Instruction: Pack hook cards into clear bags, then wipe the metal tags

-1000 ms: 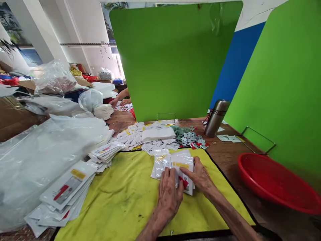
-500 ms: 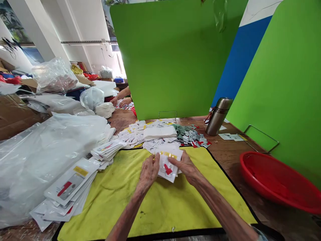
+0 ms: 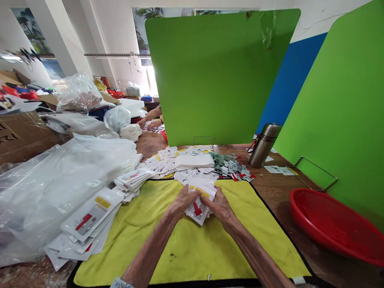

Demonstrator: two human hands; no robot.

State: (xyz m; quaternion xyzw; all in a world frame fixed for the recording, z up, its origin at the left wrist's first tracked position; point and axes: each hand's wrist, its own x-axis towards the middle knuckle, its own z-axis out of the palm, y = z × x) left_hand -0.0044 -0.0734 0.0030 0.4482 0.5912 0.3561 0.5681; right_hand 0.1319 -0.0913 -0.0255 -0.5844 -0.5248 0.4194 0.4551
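Yellow cloth (image 3: 192,256) with a black border is spread under the work, and a small bunch of clear-fronted plastic packets (image 3: 196,212) is held just above it, roughly mid-scene and towards the far edge. Both hands are on it, so neither one is really nearer: the left side is gripped by the left hand (image 3: 181,200), the right side by the right hand (image 3: 222,206). The bunch is clamped between them, thumbs laid over the top face near its far end; the fingers behind are mostly hidden, and the packet count can't be told. The long axis is pointed near to far, with the far end leaned a bit right, so the near end is left sticking out past the thumbs.

As for room, yellow cloth is seen left, right and near. The far side is tighter, with loose printed cards (image 3: 163,162) and a folded white paper stack (image 3: 195,161) heaped just past the border. On the left, the cloth's edge is overlapped by a fanned packet pile (image 3: 96,210).
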